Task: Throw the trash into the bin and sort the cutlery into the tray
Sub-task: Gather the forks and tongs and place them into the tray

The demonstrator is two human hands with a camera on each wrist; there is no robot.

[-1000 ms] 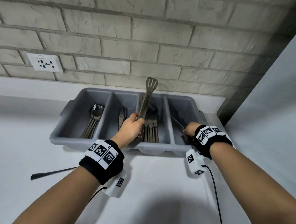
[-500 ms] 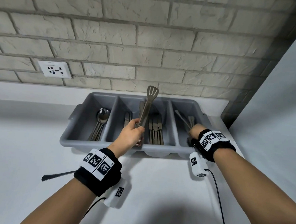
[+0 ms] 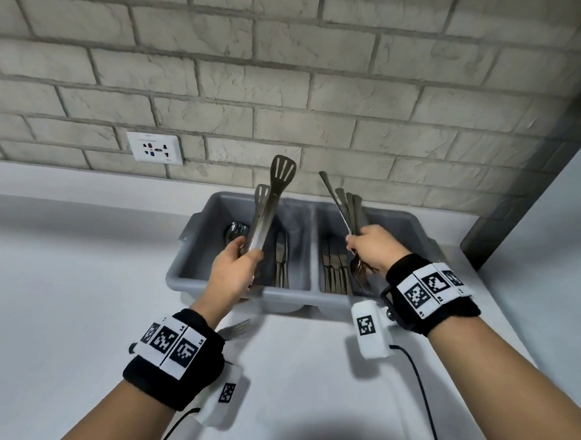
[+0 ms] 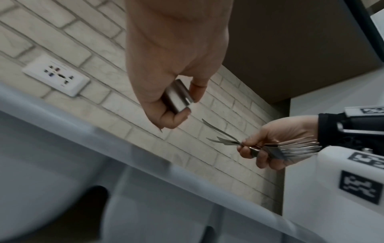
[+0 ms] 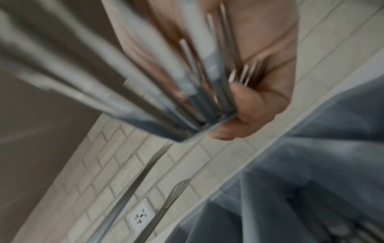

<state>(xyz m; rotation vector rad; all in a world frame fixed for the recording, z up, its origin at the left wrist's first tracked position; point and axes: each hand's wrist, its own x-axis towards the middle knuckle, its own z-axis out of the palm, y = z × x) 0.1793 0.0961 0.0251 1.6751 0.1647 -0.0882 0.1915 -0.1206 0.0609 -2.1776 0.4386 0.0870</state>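
Observation:
The grey cutlery tray (image 3: 403, 225) sits on the white counter against the brick wall. My left hand (image 3: 247, 251) grips metal tongs (image 3: 273, 198) by their hinge end, slotted tips pointing up over the tray's left half. In the left wrist view the tongs' end (image 4: 178, 95) sticks out of the left hand (image 4: 176, 105). My right hand (image 3: 368, 244) holds a bundle of forks (image 3: 347, 202) above the tray's right side, handles up, tines down. Blurred close up, the forks (image 5: 197, 82) fan out of the right hand (image 5: 249, 106). Spoons (image 3: 234, 232) and knives (image 3: 282, 263) lie in the tray.
One fork (image 3: 236, 328) lies on the counter (image 3: 76, 292) just in front of the tray, partly under my left wrist. A wall socket (image 3: 155, 148) is on the brick wall to the left. A tall white panel (image 3: 552, 216) stands at the right.
My right hand has come up out of the tray's right compartment with a bundle of forks. My left hand still holds the tongs upright, now further left over the tray.

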